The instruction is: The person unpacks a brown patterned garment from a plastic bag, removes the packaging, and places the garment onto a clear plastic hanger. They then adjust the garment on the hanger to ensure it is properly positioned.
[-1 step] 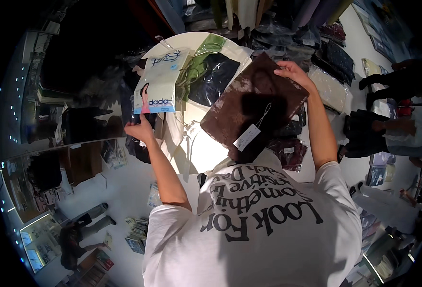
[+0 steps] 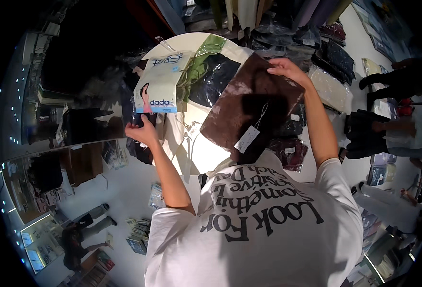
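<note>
**Inspector:** State the item in hand.

**Assistant:** A flat packaged garment [image 2: 159, 86] with a pale printed card front, held up over the round white table [image 2: 196, 148]. The left hand [image 2: 141, 130] grips its lower edge, fingers curled around the bottom of the pack, thumb side toward the card.

**Inspector:** The other hand?

**Assistant:** The right hand [image 2: 287, 69] rests on the far upper corner of a dark brown folded fabric piece [image 2: 249, 103], fingers bent over its edge. A white paper tag [image 2: 247, 138] hangs from it on a thin string.

**Inspector:** Relation between the two items?

**Assistant:** Side by side, apart. Between them, on the table, lie a green bagged item [image 2: 196, 67] and a black bagged item [image 2: 216, 81], each in clear wrap.

**Inspector:** Surroundings?

**Assistant:** Beyond the table, stacks of bagged clothing [image 2: 325, 62] fill the upper right. More dark red packs [image 2: 290, 150] sit below the brown piece. A person in dark clothes [image 2: 388, 129] is seated at the right edge. The wearer's white printed T-shirt [image 2: 268, 229] fills the lower frame.
</note>
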Action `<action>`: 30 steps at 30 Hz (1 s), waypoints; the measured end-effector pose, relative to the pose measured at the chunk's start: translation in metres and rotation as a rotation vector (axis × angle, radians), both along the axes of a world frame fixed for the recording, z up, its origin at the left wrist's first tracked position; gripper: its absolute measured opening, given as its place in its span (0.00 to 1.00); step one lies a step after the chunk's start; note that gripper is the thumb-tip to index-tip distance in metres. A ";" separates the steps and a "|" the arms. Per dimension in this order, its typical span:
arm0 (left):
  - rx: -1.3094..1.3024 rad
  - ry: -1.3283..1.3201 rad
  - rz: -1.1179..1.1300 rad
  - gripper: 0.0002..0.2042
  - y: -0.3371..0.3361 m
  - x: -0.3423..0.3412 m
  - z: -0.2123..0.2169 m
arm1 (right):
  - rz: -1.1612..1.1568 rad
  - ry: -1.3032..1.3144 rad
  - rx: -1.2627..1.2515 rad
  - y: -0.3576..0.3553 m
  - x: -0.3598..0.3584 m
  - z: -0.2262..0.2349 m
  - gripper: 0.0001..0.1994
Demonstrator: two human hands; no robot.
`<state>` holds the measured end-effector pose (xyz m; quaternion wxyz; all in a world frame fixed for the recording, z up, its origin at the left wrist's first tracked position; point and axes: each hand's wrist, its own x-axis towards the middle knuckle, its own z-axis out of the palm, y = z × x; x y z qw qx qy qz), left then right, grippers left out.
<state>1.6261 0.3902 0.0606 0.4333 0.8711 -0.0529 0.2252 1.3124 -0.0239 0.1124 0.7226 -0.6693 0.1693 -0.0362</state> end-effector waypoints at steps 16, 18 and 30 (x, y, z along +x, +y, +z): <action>-0.507 1.017 -0.851 0.13 -0.003 -0.109 0.015 | 0.012 -0.026 0.402 0.085 0.100 -0.063 0.11; -0.537 1.080 -0.840 0.12 0.006 -0.109 0.005 | -0.109 -0.027 0.310 0.111 0.085 -0.083 0.08; -0.532 0.955 -0.803 0.11 -0.004 -0.117 0.018 | -0.670 -0.089 -0.709 0.186 0.073 -0.028 0.31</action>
